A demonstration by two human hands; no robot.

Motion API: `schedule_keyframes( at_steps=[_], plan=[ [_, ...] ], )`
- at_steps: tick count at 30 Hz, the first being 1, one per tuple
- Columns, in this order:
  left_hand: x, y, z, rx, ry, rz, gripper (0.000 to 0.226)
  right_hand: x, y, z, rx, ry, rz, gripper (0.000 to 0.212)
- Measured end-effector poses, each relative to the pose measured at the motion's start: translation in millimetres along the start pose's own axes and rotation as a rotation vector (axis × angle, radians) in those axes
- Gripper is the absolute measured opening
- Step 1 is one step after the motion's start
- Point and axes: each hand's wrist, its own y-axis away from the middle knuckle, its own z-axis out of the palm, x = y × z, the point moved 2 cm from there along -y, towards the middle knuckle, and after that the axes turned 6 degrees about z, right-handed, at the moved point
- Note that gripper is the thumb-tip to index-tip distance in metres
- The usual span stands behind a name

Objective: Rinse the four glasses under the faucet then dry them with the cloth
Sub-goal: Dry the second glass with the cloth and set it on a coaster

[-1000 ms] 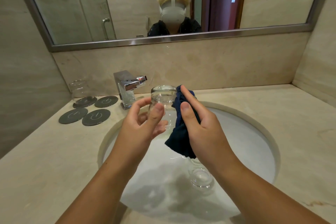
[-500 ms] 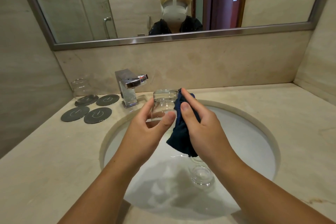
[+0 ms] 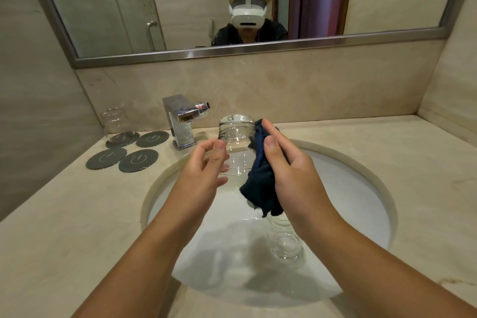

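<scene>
We are drying a glass (image 3: 236, 142), left hand (image 3: 204, 173) curling round it, right hand (image 3: 294, 173) gripping cloth (image 3: 260, 186); coaster glass (image 3: 116, 121) seems done, sink glasses (image 3: 285, 245) waiting

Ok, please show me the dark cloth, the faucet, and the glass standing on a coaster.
dark cloth (image 3: 260, 186): head view, on its bunched lower folds.
faucet (image 3: 178, 109): head view, on its chrome body.
glass on a coaster (image 3: 114, 122): head view, on its clear side wall.
</scene>
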Motion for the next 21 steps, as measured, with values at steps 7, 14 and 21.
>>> schedule_keyframes(
  at_steps=[7, 14, 21],
  plan=[
    [4.6, 4.0, -3.2, 0.001, 0.027, 0.028, 0.063, -1.0, 1.4, 1.0, -0.015, 0.065, -0.060, 0.039],
    [9.0, 5.5, 1.1, -0.033, 0.246, -0.064, 0.078, 2.2, -5.7, -1.3, -0.004, -0.087, 0.012, 0.036],
    [7.9, 4.4, 0.3, 0.006, 0.147, -0.032, 0.065, -1.6, 1.2, -0.9, -0.012, 0.024, -0.041, 0.038]
  ],
)
